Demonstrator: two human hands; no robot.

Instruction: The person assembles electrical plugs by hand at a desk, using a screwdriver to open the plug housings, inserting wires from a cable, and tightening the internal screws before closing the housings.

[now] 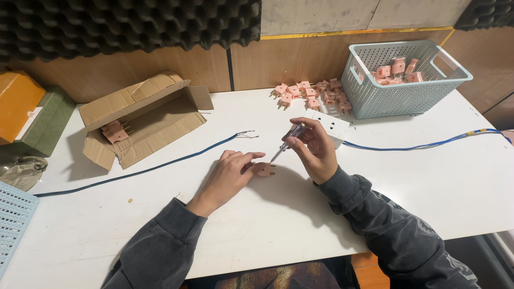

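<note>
Pink little plastic plug (265, 169) looked light and hard; left hand (227, 176) pinned it flat, right hand (313, 150) gripped a clear-handled screwdriver (288, 140), maybe touching it.

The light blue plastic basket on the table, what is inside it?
Inside the basket lie several pink plugs, the same kind as the pile beside it. The basket wall hides how many lie lower down.

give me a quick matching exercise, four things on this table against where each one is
Things:
1. screwdriver
2. loose pile of pink plugs
3. cardboard box
4. light blue basket

Places:
A. far right, against the wall
B. left, lying open
C. in the right hand
D. just left of the basket

Pairs: 1-C, 2-D, 3-B, 4-A
</note>
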